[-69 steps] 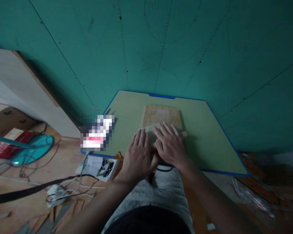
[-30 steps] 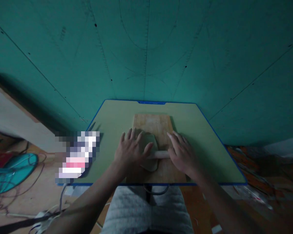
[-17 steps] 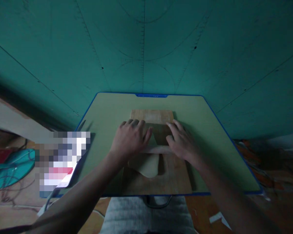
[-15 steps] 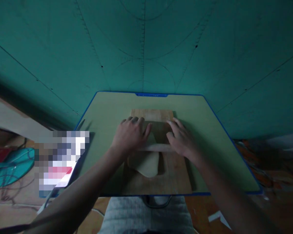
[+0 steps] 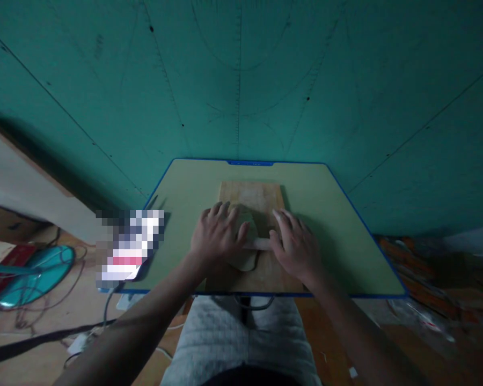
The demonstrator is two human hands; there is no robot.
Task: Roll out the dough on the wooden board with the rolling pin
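A pale rolling pin [image 5: 258,244] lies crosswise on a flat piece of dough [image 5: 243,261], which rests on a wooden board [image 5: 251,190]. My left hand [image 5: 217,228] presses palm-down over the pin's left end, fingers stretched forward and thumb spread. Over the right end lies my right hand [image 5: 294,241], also palm-down, its fingers apart and reaching forward. Only the pin's middle shows between the hands. Part of the dough is hidden beneath my left hand and the pin.
Under the board is a pale green tabletop [image 5: 338,252] with a blue rim. A phone-like screen [image 5: 132,246], pixelated, stands at its left edge. Behind rises a green wall [image 5: 241,80] with drawn lines. A turquoise round object [image 5: 44,276] and cables lie on the floor at left.
Both hands and the rolling pin have moved toward me over the dough, and more of the board shows beyond my fingers. The camera view has shifted, showing more of my lap.
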